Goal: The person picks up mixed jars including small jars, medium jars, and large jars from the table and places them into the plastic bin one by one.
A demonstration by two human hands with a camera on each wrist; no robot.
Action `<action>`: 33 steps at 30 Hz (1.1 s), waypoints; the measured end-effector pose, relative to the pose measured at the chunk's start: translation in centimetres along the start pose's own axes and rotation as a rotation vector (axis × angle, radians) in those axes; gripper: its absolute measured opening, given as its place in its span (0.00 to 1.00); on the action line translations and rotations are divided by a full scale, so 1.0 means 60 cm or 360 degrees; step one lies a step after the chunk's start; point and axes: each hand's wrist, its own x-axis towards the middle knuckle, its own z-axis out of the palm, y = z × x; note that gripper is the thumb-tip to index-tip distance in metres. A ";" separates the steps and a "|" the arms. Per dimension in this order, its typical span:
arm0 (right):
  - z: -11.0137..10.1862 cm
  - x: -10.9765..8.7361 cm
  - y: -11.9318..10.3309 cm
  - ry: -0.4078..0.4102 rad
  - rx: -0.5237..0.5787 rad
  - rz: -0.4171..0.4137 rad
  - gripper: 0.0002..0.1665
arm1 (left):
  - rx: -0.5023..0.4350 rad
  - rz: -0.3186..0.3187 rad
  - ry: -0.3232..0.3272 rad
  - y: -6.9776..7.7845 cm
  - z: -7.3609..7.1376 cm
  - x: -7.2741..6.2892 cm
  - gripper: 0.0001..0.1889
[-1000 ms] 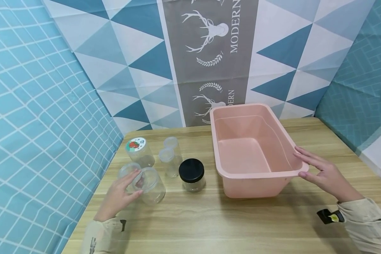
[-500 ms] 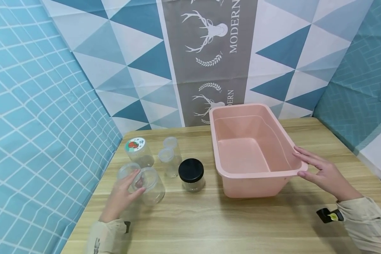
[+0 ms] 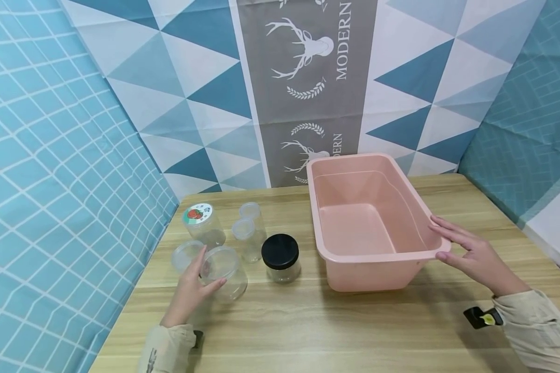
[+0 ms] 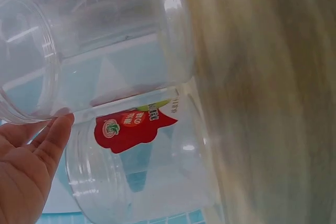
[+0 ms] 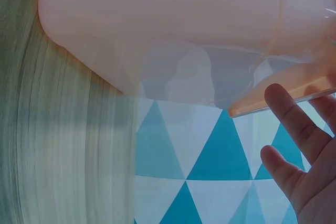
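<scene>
My left hand (image 3: 190,293) touches the left side of a clear wide-mouthed jar (image 3: 233,286), its fingers straight along the rim and its thumb at the front. Behind these fingers stands another clear jar (image 3: 183,254), partly hidden; in the left wrist view, a jar with a red label (image 4: 152,177) lies beyond the fingertips. My right hand (image 3: 480,261) rests at the near right corner of a pink plastic tub (image 3: 368,274), fingers extended along the rim and thumb at the front. The tub is empty inside.
A jar with a tomato-printed lid (image 3: 199,213) stands at the back left. Two slim clear containers (image 3: 252,251) stand beside it, and a black-lidded jar (image 3: 280,254) sits between them and the tub. Patterned cloth (image 3: 205,103) hangs behind the wooden table (image 3: 308,331).
My left hand has moved slightly right, and the clear jar beside it has shifted a little to the right. My right hand stays at the tub's corner.
</scene>
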 end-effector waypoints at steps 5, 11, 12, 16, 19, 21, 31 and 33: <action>0.002 0.001 0.002 0.0005 0.0024 -0.0018 0.39 | -0.0121 -0.0198 -0.0063 0.003 -0.001 -0.002 0.49; 0.001 0.001 0.000 0.0006 0.0018 -0.0009 0.38 | -0.0268 -0.0410 -0.0098 0.003 0.003 -0.004 0.50; 0.000 0.001 0.000 0.0006 0.0020 -0.0009 0.38 | -0.0279 -0.0444 -0.0101 0.003 0.003 -0.003 0.50; 0.001 0.001 -0.001 0.0008 0.0038 -0.0005 0.38 | -0.0290 -0.0541 -0.0112 0.005 0.001 0.000 0.48; 0.002 0.001 0.001 0.0011 0.0055 -0.0004 0.38 | -0.0267 -0.0535 -0.0123 0.002 0.002 0.001 0.48; 0.002 0.002 0.002 0.0011 0.0058 -0.0004 0.38 | -0.0248 -0.0513 -0.0129 -0.001 0.004 0.001 0.48; 0.002 0.000 -0.002 0.0008 0.0058 0.0024 0.37 | -0.0431 -0.0670 -0.0282 0.008 -0.005 0.004 0.48; 0.002 0.000 -0.002 0.0002 0.0060 0.0035 0.37 | -0.0494 -0.0706 -0.0306 0.007 -0.005 0.005 0.47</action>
